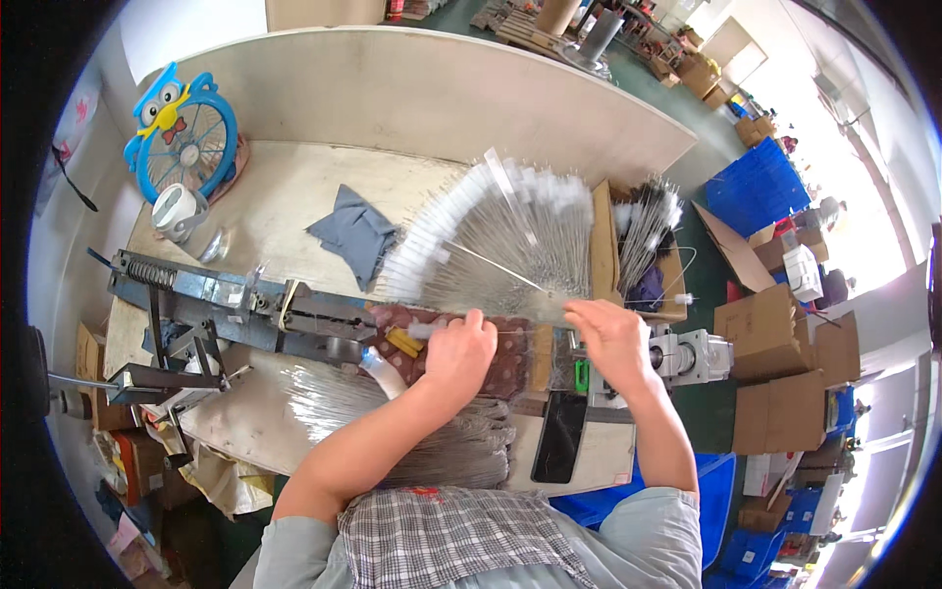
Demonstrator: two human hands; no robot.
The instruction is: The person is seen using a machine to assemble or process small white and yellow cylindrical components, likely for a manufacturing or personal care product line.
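The surface (294,187) in the middle of the frame is pale, matt board with a dull, slightly scuffed face. Across it, left of centre, runs a machine frame (226,299) of dark painted metal with a bare steel spring at its upper left end. The fan of brushes (491,245) at upper centre has thin, shiny wire stems and soft white fluffy tips. A grey cloth (355,234) lies matt and creased beside it. The fan (186,133) at upper left is glossy blue plastic. Matt brown cardboard boxes (775,334) stand at the right. The phone (559,437) at lower centre is glossy black.
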